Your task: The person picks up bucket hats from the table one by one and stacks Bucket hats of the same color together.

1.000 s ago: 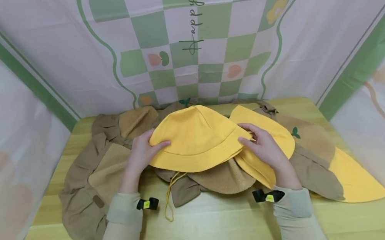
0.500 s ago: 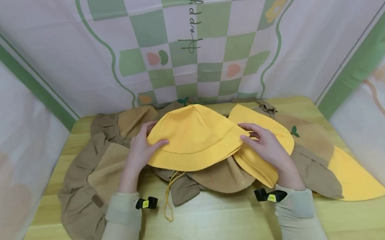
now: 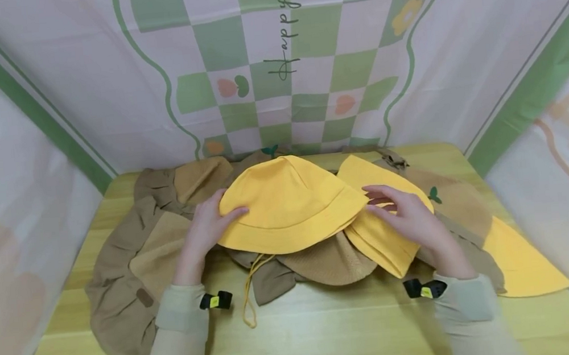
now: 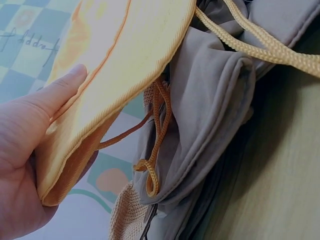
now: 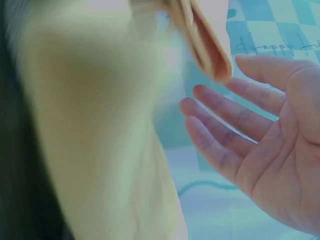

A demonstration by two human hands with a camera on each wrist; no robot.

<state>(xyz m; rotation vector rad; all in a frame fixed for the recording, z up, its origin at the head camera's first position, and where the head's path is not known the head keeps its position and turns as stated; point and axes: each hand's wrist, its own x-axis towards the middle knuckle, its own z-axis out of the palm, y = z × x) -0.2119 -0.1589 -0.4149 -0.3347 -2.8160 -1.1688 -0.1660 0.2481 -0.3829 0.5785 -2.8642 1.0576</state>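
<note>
A folded yellow bucket hat [image 3: 286, 200] is held above the middle of the pile. My left hand [image 3: 207, 222] grips its left end, thumb on the front and fingers behind; the left wrist view shows the thumb pressing along the hat's stitched seam [image 4: 104, 62]. My right hand [image 3: 417, 219] is beside the hat's right tip, fingers loosely spread and holding nothing. In the right wrist view, the folded brim corner [image 5: 220, 65] is close to the index fingertip; whether they touch I cannot tell. Under that hand lies another yellow hat [image 3: 381, 245], partly covered.
Brown hats with tan crowns [image 3: 163, 249] lie along the left and back of the wooden table [image 3: 305, 335]. A tan hat [image 3: 331, 264] sits under the held one. A yellow cord [image 3: 248, 306] hangs down. At right are a brown hat [image 3: 454, 201] and a yellow brim [image 3: 526, 263].
My right hand has let go of the hat's right end and moved right, its fingers loosening. The left hand keeps its grip, and the hat stays nearly in place.
</note>
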